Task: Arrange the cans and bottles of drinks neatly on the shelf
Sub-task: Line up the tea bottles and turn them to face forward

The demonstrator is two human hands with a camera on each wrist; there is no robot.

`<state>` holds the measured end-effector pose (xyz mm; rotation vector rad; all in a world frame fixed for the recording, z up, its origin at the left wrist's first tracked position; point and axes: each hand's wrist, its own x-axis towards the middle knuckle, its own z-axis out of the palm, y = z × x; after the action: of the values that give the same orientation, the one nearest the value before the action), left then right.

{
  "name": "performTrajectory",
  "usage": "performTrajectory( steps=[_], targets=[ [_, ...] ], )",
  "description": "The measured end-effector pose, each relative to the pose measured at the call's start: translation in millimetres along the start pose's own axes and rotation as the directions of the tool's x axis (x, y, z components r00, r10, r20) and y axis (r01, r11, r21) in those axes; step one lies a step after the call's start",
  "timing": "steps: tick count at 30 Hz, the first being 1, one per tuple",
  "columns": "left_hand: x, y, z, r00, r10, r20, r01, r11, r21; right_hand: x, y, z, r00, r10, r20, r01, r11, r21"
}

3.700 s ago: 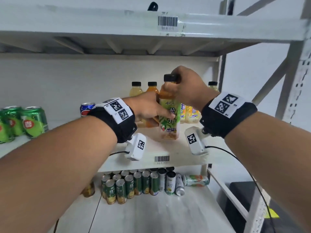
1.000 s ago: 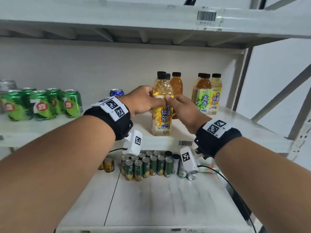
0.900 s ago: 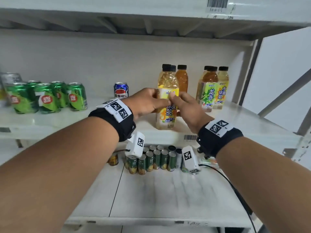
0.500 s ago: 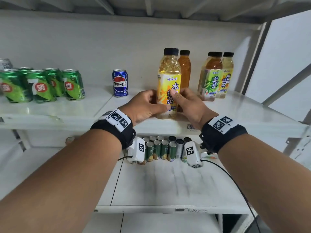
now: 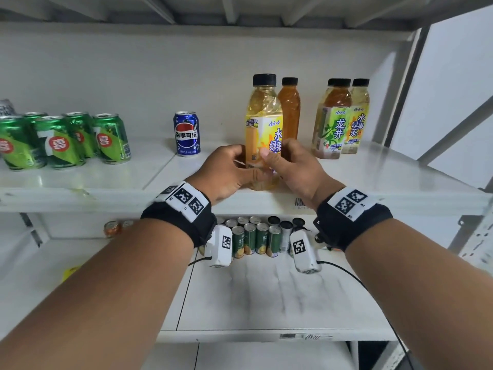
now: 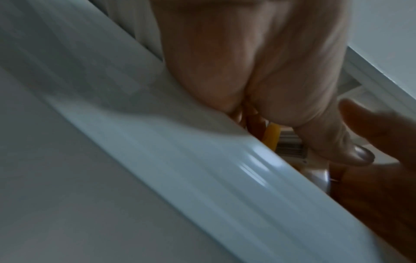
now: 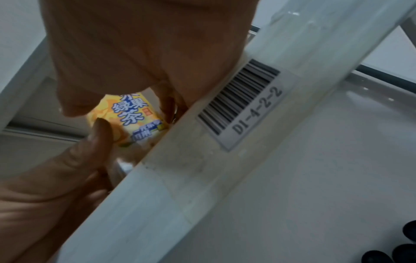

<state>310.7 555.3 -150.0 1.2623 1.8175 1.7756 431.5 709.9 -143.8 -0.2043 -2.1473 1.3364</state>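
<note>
Head view looks forward and down at my shelf (image 5: 400, 182) from arm's reach. Both wrist views look up from below its front edge, very close, tilted. All three share the bottle (image 5: 262, 134) there.

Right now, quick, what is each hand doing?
Left hand: closed around the yellow-label bottle, which stands on the shelf.
Right hand: grips the same bottle from the other side.
</note>
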Motion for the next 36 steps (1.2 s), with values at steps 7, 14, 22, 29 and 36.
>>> performTrajectory(
  steps=[7,14,22,29,36],
  targets=[
    [-4,0,-3,0.996,-0.018,0.087,0.012,0.998,0.068,5,-2,-1,0.996,0.023,0.09,-0.021,0.999,-0.028],
    [-2,3,-2,0.999,-0.022,0.029,0.022,1.0,-0.021,6,1,-7,0.995,0.078,0.065,-0.093,0.958,0.273],
    [6,0,18,0.993,0.075,-0.091,-0.051,0.969,0.241,-1,-3,-7,0.994,-0.021,0.108,-0.019,0.935,0.354],
    [6,12,22,0.998,0.046,-0.039,-0.035,0.967,0.251,1,-7,-9,1.0,-0.018,0.013,0.012,0.938,0.347],
    [29,44,43,1.0,0.016,0.023,-0.021,0.977,0.21,25,-31,-49,0.993,-0.08,-0.086,0.099,0.964,0.248]
  ],
)
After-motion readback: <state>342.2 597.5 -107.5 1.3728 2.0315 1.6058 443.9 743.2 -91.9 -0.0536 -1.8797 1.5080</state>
